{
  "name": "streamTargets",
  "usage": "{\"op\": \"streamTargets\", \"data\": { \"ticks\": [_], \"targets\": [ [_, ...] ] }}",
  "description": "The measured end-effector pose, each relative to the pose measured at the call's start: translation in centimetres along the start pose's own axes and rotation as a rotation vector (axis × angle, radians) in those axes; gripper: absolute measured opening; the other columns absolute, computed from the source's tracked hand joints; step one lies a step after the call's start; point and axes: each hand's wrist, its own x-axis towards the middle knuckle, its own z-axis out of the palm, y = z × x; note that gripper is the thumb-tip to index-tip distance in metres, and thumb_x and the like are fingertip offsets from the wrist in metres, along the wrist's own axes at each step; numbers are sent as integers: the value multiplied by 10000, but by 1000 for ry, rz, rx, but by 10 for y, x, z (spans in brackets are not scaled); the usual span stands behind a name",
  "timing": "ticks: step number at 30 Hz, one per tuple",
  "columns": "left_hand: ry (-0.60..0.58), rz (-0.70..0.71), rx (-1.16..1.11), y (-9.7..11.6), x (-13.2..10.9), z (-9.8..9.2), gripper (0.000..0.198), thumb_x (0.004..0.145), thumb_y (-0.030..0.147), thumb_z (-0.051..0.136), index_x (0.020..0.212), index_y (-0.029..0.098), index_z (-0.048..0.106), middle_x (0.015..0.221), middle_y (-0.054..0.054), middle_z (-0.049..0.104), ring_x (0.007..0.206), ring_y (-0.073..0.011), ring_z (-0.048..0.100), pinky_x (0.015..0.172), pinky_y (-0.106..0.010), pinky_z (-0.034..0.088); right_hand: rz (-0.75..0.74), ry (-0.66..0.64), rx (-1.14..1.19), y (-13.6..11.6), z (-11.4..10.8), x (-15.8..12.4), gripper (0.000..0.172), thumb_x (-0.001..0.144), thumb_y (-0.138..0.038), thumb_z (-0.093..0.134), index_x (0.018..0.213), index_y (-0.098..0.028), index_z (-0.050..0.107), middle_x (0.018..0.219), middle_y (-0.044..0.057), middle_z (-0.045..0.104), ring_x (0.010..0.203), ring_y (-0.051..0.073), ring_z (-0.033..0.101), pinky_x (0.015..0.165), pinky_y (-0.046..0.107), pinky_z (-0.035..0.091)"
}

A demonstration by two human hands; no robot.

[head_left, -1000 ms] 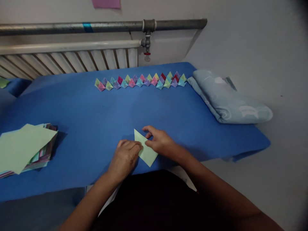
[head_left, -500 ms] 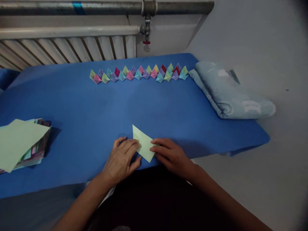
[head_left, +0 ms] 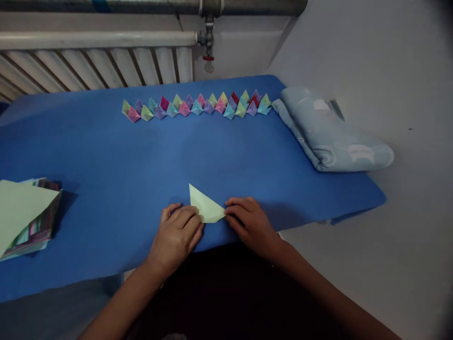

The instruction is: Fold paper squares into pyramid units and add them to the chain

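A pale green paper triangle [head_left: 204,206] lies on the blue cloth [head_left: 141,156] near its front edge. My left hand [head_left: 178,234] rests at the triangle's lower left corner, fingers curled and pressing on the paper. My right hand [head_left: 249,223] pinches the triangle's right tip with its fingertips. Both hands hold the paper down against the cloth.
A row of several small folded paper shapes [head_left: 196,105] in mixed colours runs along the far side. A stack of coloured paper sheets [head_left: 24,215] sits at the left. A folded light blue blanket [head_left: 331,132] lies at the right edge. A radiator [head_left: 95,59] and pipes stand behind.
The paper went from a larger triangle to a smaller folded one. My right hand slid from the upper edge to the right tip. The view shifted downward a little.
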Motion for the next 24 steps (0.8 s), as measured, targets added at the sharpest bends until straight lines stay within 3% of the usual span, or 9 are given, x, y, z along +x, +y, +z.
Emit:
{"op": "streamTargets", "data": {
  "ticks": [17,24],
  "targets": [
    [-42,-186,16,12,5,5,136,937,168,482,899,217,603,1013,-43,691,912,-194,626,947,-443,369,107,20,63,-1,-4,4,99,891,-184,560,829,-197,636,1076,93,662,1022,225,598,896,421,459],
    [-15,-224,30,9,3,12,170,940,200,462,918,198,631,1052,-77,674,963,-229,603,904,-436,392,137,13,56,-1,-4,4,104,888,-194,565,810,-201,634,1097,95,660,1032,234,596,896,432,457]
  ]
}}
